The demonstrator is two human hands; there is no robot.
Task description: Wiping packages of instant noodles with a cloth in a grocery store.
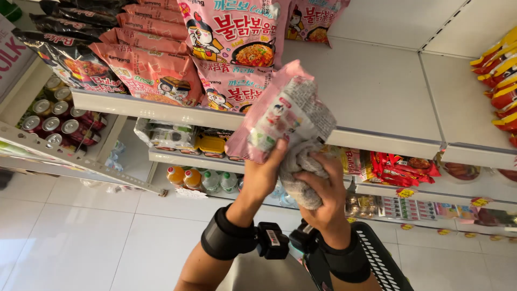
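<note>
My left hand point(264, 175) grips the lower end of a pink noodle multipack point(288, 110), held up in front of the white shelf point(377, 81). My right hand point(320, 196) clutches a crumpled grey cloth point(301, 172) pressed against the bottom of that pack. Both wrists wear black bands with small devices. Stacks of pink noodle packs point(231, 48) and black noodle packs point(70, 56) lie on the left part of the same shelf, just beyond the held pack.
The right part of the shelf is bare, with red and yellow snack bags point(501, 81) at the far right. Cans point(51, 116), bottles point(202, 179) and red packets point(396, 168) fill lower shelves. A black basket rim point(382, 264) is under my right arm. White floor tiles lie below.
</note>
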